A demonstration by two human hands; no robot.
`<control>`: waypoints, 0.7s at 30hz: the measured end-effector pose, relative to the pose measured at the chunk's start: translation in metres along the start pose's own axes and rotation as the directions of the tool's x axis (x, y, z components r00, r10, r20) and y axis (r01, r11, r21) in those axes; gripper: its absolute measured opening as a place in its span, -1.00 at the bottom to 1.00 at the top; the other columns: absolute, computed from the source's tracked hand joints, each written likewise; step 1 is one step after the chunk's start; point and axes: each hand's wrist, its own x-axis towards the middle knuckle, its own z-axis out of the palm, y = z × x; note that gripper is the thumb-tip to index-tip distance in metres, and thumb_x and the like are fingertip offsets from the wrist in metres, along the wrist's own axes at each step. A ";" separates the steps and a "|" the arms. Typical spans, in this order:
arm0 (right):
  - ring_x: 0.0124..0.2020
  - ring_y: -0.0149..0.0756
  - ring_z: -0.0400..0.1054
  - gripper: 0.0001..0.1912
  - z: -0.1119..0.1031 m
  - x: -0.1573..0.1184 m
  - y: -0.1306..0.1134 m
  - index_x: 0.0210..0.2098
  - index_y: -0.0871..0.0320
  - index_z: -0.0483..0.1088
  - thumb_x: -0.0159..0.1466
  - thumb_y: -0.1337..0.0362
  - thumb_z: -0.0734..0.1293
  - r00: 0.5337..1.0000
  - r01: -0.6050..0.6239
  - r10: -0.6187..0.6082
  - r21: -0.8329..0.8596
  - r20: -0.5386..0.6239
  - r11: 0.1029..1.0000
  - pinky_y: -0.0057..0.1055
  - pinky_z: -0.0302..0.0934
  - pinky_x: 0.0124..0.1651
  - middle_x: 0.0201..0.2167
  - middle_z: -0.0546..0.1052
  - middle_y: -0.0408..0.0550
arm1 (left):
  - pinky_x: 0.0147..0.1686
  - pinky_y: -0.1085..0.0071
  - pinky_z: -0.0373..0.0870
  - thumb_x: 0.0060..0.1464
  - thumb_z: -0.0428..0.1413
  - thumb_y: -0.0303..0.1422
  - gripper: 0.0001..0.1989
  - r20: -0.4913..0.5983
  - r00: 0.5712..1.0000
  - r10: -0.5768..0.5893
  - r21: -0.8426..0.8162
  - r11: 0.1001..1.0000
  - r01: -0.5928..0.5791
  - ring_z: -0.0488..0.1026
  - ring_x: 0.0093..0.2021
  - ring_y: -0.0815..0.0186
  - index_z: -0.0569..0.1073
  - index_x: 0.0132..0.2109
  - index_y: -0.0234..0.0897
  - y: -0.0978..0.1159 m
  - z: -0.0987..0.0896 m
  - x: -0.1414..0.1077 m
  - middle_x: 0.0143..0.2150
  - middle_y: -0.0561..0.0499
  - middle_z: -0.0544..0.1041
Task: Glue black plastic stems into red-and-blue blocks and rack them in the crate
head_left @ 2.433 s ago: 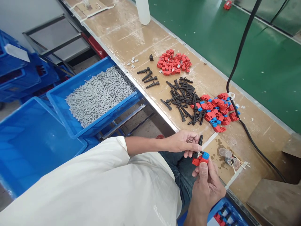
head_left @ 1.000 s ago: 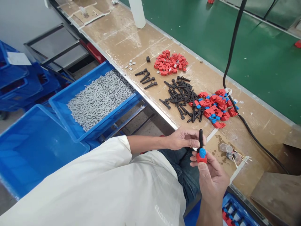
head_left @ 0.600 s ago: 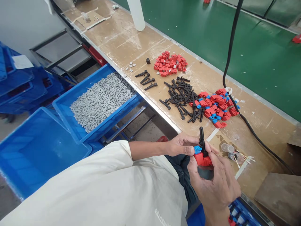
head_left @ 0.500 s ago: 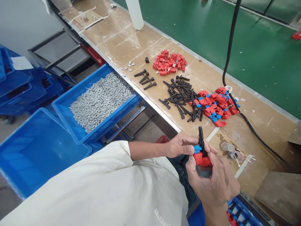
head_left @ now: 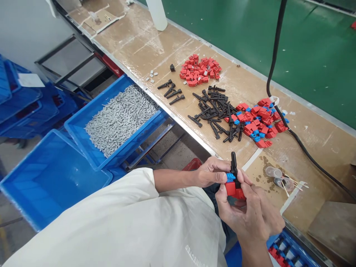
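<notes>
Between my two hands is a small red and blue plastic toy part [head_left: 230, 188], with a black rod-shaped piece [head_left: 234, 163] standing up out of it. My left hand [head_left: 211, 172] pinches the blue end, its thumb on top. From below and the right, my right hand [head_left: 253, 211] grips the red body with thumb and fingers. Beyond my hands on the bench lie a pile of black rod pieces [head_left: 218, 109] and a pile of red and blue parts [head_left: 261, 120]. Farther back sits a heap of red blocks [head_left: 200, 70].
A blue crate of grey pieces [head_left: 96, 157] stands left of the bench, beside another blue crate [head_left: 55, 178]. Small clear cups [head_left: 274, 172] with cotton swabs lie at the right. A black cable [head_left: 303, 148] crosses the bench. Lower right, a blue tray holds assembled parts [head_left: 280, 252].
The black rod piece sits slightly farther left and more upright in the red and blue part. My hands have shifted slightly left, keeping their grip. The camera view has moved a little.
</notes>
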 end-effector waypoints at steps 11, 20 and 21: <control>-0.56 -0.40 0.38 -0.63 -0.007 0.013 -0.005 -0.18 0.15 0.41 0.12 0.14 0.52 0.994 0.106 -0.109 -0.102 -0.029 0.989 -0.47 0.23 -0.47 -0.51 0.51 -0.13 | -0.03 0.17 0.45 -0.36 0.33 0.25 -0.30 -0.032 0.995 -0.098 -0.089 0.991 0.095 0.51 0.05 -0.09 0.51 -0.45 -0.38 -0.007 -0.002 0.001 -0.18 -0.36 0.60; -0.54 -0.39 0.38 -0.71 0.002 -0.005 0.008 -0.27 0.14 0.42 0.11 0.17 0.52 0.990 -0.137 0.127 0.211 0.061 0.968 -0.46 0.16 -0.51 -0.49 0.51 -0.12 | 0.10 0.10 0.40 -0.13 0.31 0.12 -0.41 -0.087 0.996 -0.021 -0.166 0.986 0.006 0.51 0.09 -0.09 0.59 -0.33 -0.42 -0.023 0.007 -0.002 -0.09 -0.36 0.60; -0.54 -0.39 0.36 -0.75 0.004 -0.009 0.010 -0.28 0.13 0.43 0.16 0.13 0.48 0.949 -0.313 0.271 0.386 0.159 0.868 -0.46 0.17 -0.53 -0.48 0.51 -0.10 | 0.11 0.12 0.39 -0.08 0.30 0.11 -0.43 -0.084 0.997 0.000 -0.128 0.992 -0.011 0.51 0.10 -0.07 0.59 -0.32 -0.42 -0.024 0.007 -0.002 -0.07 -0.35 0.60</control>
